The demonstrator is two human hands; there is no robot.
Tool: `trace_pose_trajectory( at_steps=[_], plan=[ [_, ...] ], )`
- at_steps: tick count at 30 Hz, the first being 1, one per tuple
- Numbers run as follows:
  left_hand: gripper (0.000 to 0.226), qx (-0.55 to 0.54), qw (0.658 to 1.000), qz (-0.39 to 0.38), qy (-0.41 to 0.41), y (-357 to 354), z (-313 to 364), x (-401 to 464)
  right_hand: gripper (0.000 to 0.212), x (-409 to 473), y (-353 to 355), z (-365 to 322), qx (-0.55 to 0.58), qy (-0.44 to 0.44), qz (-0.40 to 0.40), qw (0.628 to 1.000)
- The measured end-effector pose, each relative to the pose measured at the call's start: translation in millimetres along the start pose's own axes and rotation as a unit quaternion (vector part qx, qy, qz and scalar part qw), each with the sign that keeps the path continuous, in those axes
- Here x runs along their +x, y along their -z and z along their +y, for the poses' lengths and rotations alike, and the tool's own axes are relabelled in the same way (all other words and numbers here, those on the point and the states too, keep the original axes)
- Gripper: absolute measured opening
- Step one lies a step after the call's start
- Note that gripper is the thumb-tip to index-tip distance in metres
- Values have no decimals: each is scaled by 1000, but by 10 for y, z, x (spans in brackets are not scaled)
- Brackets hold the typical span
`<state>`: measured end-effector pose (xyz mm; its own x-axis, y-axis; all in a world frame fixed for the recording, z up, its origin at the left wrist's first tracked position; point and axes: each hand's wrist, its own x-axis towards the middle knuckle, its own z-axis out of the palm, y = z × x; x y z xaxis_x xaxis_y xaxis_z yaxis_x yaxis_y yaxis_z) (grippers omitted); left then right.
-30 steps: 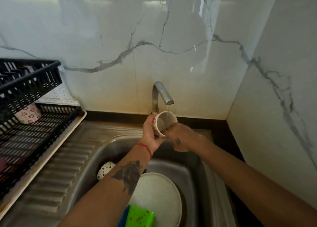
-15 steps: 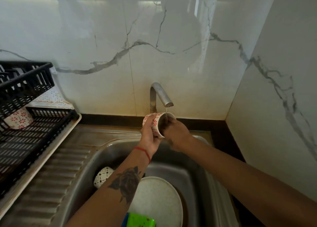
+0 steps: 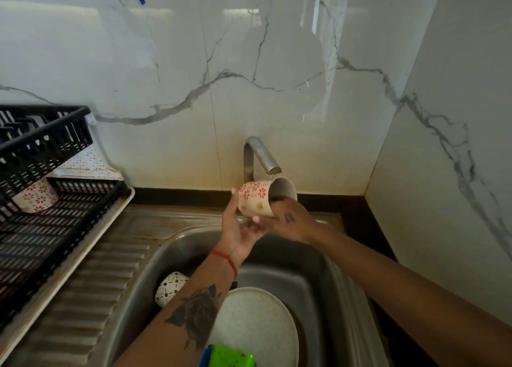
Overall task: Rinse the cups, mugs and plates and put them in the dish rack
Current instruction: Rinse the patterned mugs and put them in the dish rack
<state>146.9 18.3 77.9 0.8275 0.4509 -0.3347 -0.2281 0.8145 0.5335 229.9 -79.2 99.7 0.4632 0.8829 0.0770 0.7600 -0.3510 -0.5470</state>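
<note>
Floral cup is sitting tipped on its side right under the faucet spout, mouth facing 3 o'clock, rim just below the spout tip. It is hanging over the back edge of the sink basin, near the dark backsplash strip.

Left hand is cradling the cup from below and from 9 o'clock, fingers curling round the base and wall. Right hand is coming in from 3 o'clock, fingers reaching into the cup mouth; fingertips are hidden inside, so can't tell how they're lying, but the hand is wrapping over the lower rim. Both hands are touching at the cup's underside.

Inside the basin, at 6 o'clock from the cup: speckled plate lying flat, green sponge overlapping its near edge. Patterned mug is lying at 7 o'clock, partly hidden by the left forearm, against the basin's left wall.

Ribbed drainboard is running out to 8 o'clock, bare between basin edge and rack tray. Black dish rack is sitting at 9 o'clock, two tiers; a second floral cup is lying on the lower tier under the upper basket's edge, rest of the lower tier looking open.

Marble wall is closing off the 3 o'clock side, close to the right forearm.
</note>
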Motion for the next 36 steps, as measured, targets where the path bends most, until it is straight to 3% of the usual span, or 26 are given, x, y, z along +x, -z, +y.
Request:
trace_pose_trajectory(
  at_steps=[2,3,4,7,9,11,13,15,16,18,20,21,24,27,28,30,31,33,34,36],
  plan=[
    [65,-23,1000,-7,-14,-42,-65,26,50,-25,-76,-86,140,-38,-7,989],
    [62,-20,1000,-3,-17,-73,-69,45,52,-32,-96,-116,150,-39,-12,988],
    [59,-15,1000,2,-15,-95,-66,55,56,-42,-86,-115,117,-40,-32,992],
    [50,25,999,22,-8,-108,-37,79,70,-30,43,8,-191,14,-100,976],
    [51,32,999,31,-12,-118,-44,74,72,8,89,75,-217,2,-99,971],
    [55,14,999,30,-6,-133,-78,67,72,38,53,7,-23,-71,-97,992],
    [61,-13,999,50,2,-118,-110,74,62,70,-30,-126,210,-125,-99,965],
    [62,-29,997,69,3,-97,-113,67,53,81,-92,-171,286,-126,-90,946],
    [61,-24,997,72,7,-95,-97,64,54,53,-90,-150,244,-104,-99,959],
    [56,2,997,75,21,-87,-32,67,61,20,-22,-23,-3,-32,-131,991],
    [57,17,996,83,30,-79,5,50,61,17,56,99,-237,57,-114,963],
    [61,7,997,75,28,-72,-3,36,58,27,81,111,-257,88,-94,958],
    [72,-92,995,33,29,-48,-98,8,46,78,61,-33,-71,61,6,996],
    [72,-94,995,15,8,-50,-116,42,43,103,-44,-181,92,-9,-27,995],
    [70,-83,996,14,5,-43,-100,53,46,90,-50,-188,78,-7,-56,995],
    [66,-68,997,21,8,-38,-70,38,60,90,38,-143,-83,31,-112,990],
    [65,-60,998,29,9,-38,-67,33,67,97,85,-121,-174,46,-126,976],
    [65,-47,998,44,10,-41,-62,47,71,149,129,-94,-248,36,-127,960],
    [66,-46,998,49,12,-35,-56,55,69,169,113,-123,-219,13,-132,967],
    [70,-49,997,57,19,-24,-35,53,55,190,22,-198,-43,-53,-149,987]
  ],
)
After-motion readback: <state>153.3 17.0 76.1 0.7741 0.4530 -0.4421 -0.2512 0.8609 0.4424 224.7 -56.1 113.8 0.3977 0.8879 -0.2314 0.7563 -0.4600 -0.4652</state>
